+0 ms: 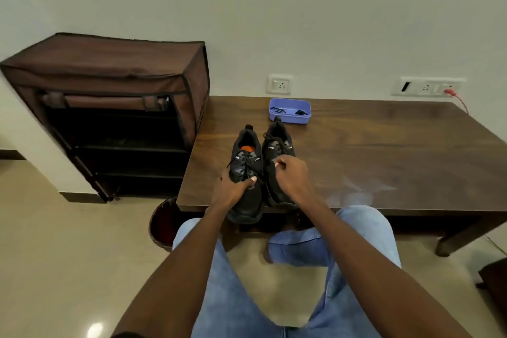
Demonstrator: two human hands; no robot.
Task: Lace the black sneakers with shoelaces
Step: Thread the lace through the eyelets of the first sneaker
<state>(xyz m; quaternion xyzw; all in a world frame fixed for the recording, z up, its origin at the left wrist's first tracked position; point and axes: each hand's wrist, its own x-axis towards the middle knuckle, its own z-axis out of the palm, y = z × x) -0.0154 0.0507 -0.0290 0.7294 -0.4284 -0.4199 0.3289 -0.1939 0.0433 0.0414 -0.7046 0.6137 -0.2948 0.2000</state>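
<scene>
The two black sneakers stand side by side at the bench's near edge. The left hand grips the left sneaker's toe; the right hand pinches something at the other's laces, probably a lace end. Steadying the shoe while drawing the lace evenly should help.

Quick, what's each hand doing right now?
Left hand: grips the left sneaker across its toe.
Right hand: curled at the right sneaker, apparently pinching its lace.

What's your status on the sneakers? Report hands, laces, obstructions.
Left hand grips left sneaker at the toe. Right hand pinches at right sneaker laces. Both sneakers show laces. Nothing in the way.
</scene>
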